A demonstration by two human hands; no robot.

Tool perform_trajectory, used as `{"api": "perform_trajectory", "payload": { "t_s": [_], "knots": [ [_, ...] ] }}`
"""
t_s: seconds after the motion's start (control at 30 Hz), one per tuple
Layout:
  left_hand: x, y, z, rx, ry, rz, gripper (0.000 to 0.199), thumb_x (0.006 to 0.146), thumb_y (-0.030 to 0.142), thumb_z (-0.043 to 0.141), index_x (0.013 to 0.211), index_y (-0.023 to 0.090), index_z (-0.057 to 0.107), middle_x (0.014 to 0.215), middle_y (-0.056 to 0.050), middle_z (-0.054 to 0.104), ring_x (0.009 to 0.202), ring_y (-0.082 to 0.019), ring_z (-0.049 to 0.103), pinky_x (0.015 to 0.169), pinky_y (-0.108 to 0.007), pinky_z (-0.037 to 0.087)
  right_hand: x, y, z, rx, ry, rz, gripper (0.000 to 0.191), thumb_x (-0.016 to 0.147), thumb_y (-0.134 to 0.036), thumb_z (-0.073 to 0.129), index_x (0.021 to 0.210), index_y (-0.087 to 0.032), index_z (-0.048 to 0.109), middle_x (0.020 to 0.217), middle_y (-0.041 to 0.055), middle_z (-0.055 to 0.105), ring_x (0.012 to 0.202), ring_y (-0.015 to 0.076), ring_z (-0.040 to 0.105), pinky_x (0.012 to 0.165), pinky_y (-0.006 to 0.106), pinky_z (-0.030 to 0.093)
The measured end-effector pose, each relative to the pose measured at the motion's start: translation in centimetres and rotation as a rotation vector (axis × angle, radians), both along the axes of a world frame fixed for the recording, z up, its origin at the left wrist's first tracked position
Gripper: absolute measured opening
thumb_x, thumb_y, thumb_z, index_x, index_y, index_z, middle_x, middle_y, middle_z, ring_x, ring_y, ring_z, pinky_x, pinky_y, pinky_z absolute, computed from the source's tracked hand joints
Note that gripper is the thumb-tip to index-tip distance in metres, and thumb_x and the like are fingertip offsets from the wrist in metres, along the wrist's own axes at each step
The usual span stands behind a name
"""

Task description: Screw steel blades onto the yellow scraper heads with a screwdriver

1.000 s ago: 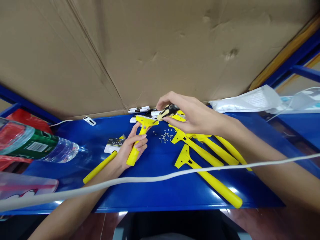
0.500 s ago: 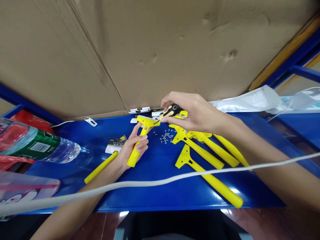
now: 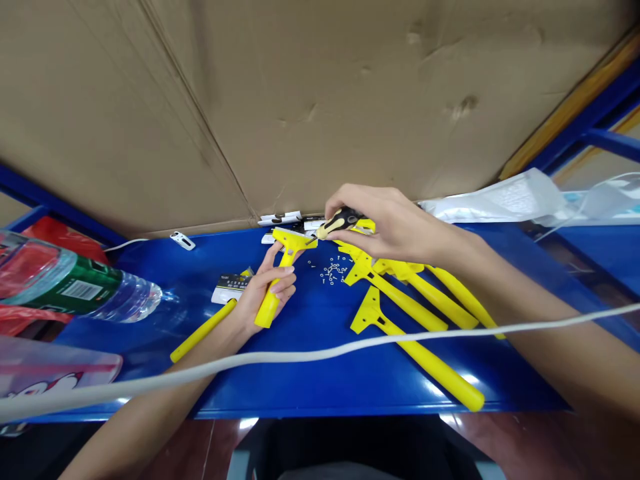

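My left hand (image 3: 270,288) is wrapped round the handle of a yellow scraper (image 3: 289,255), its wide head tilted up and away from me. In my right hand (image 3: 375,223) is a screwdriver (image 3: 336,221) with a black and cream handle, held from above. Its shaft reaches left to the scraper's head, at the right end; whether the tip sits in a screw is too small to tell. Small loose screws and nuts (image 3: 331,270) lie on the blue table between the hands. Several other yellow scrapers (image 3: 420,353) rest to the right, partly under my right forearm.
A large bottle (image 3: 85,287) lies at the left, above a clear printed pouch (image 3: 55,373). A white cable (image 3: 325,355) crosses in front of my forearms. Another yellow handle (image 3: 203,331) and a black-and-white card (image 3: 230,288) lie by my left wrist. Cardboard (image 3: 300,107) stands behind the table (image 3: 310,387).
The screwdriver and my right hand have shifted very slightly, with the shaft still at the scraper's head. My left hand keeps its hold; the whole view has moved a little.
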State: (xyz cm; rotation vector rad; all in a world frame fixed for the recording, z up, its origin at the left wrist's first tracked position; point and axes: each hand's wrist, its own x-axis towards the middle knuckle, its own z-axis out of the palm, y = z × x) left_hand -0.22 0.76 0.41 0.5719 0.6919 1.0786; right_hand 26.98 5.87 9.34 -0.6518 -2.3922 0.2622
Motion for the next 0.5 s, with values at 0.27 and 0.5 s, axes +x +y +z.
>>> {"api": "perform_trajectory", "payload": {
  "t_s": [0.27,0.5],
  "knots": [
    [0.13,-0.14,0.16,0.007,0.009,-0.01,0.089,0.086,-0.005,0.069,0.156,0.046,0.049,0.138,-0.005,0.07,0.045,0.004,0.041,0.043,-0.011,0.037,-0.1,-0.22,0.03,-0.052,0.018,0.007,0.032,0.105,-0.041,0.063,0.13,-0.021,0.063,0.121,0.0108,0.073,0.104,0.0268,0.069,0.092,0.042,0.055],
    [-0.05,-0.17,-0.02,0.031,0.013,-0.017,0.091,0.085,-0.004,0.071,0.156,0.048,0.048,0.135,-0.003,0.071,0.045,0.004,0.041,0.044,-0.011,0.037,-0.47,-0.32,-0.1,-0.041,0.086,-0.017,0.036,0.103,-0.042,0.066,0.133,-0.022,0.063,0.124,0.0113,0.072,0.108,0.0277,0.068,0.095,0.044,0.056]
  ]
}}
